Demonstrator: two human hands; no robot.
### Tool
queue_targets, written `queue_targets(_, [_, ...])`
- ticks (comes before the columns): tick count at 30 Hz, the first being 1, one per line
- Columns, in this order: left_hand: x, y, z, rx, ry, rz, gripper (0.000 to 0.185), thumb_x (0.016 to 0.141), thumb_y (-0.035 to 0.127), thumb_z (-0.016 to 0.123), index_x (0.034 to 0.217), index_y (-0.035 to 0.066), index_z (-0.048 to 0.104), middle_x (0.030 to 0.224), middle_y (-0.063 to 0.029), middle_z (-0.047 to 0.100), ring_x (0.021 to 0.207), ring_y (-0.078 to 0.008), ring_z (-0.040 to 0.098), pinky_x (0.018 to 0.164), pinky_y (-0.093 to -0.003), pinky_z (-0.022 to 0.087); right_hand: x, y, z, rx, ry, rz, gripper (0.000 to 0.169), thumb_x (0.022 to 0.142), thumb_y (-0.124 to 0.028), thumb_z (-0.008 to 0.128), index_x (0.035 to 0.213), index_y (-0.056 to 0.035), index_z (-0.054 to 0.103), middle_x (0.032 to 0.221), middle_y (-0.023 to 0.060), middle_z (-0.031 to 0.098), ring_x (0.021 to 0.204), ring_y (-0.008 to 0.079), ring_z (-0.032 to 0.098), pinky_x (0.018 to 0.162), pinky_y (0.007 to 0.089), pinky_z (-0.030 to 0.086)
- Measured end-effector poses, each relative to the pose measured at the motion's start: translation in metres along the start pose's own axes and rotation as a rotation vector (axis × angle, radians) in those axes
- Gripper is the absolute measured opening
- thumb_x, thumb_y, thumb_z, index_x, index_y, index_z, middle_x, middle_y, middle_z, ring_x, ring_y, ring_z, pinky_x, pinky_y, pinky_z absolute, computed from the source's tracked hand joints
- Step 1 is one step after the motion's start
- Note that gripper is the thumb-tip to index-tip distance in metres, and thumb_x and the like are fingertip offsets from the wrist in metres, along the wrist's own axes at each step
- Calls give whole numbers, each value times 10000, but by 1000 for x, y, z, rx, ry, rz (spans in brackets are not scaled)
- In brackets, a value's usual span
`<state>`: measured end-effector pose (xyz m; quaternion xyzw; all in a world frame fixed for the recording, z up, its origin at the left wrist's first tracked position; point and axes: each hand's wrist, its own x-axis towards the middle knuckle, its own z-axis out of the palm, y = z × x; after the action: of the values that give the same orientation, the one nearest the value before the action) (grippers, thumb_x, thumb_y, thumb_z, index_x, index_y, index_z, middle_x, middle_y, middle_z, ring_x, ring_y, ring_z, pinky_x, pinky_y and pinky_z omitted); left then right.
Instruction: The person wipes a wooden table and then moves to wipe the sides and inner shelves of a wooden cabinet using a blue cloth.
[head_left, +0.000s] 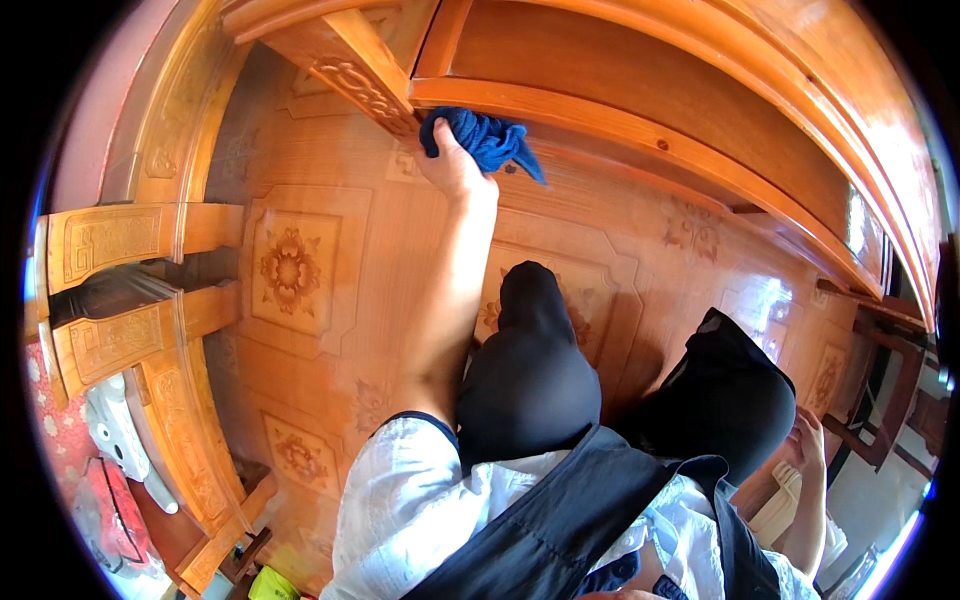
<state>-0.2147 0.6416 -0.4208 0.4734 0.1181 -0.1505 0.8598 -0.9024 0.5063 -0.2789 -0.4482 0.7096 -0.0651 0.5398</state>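
Note:
A crumpled blue cloth is gripped in my left hand, which reaches forward at the upper middle. The cloth touches the lower corner of an orange-brown wooden cabinet, beside its carved leg panel. My right hand is at the lower right, next to my bent knee in black trousers; its fingers are partly hidden, and whether it holds anything does not show. Beneath me is a shiny floor with flower-patterned squares.
Carved wooden furniture lines the left side, with a grey plush toy and a red item in clear plastic. A yellow-green packet lies at the bottom left. A dark-framed stool or chair and a cream plastic object stand at right.

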Motion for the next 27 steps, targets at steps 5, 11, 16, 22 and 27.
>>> queue_targets(5, [-49,-66,14,571,-293,31,698,876,331,623,1386,4,277,1241,-156,487,1136,-240,477,966,-362,384,11,-16,56,-16,-83,97,307,893,-88,575,1186,-4,540,947,45,644,829,139,623,711,272,525])
queue_targets(11, [-55,-74,0,320,-358,-12,685,798,332,725,1308,1,410,1210,-123,532,1090,-221,516,977,-352,387,44,-11,49,38,-313,-66,296,906,-168,579,1157,-12,565,899,48,640,823,159,619,713,287,525])
queue_targets(16, [-1,14,-6,130,21,206,349,959,247,476,1232,37,417,1038,-101,579,805,-205,619,619,-360,549,80,-25,46,-130,-131,-48,294,909,-252,579,1116,-45,578,878,66,643,730,130,608,655,249,497])
queue_targets(22, [-45,-103,25,338,17,186,704,951,384,485,1397,-34,137,1349,-205,375,1199,-257,441,1006,-334,353,132,-125,151,-267,-254,-307,276,871,-81,543,1139,-19,571,910,59,631,772,132,597,670,260,483])
queue_targets(27, [-129,-136,60,449,-345,-187,625,923,360,537,1321,-33,258,1236,-199,462,1125,-264,471,973,-347,366,134,-175,297,-133,-421,-207,378,914,-254,554,1234,-59,502,986,86,590,841,178,592,640,287,514])
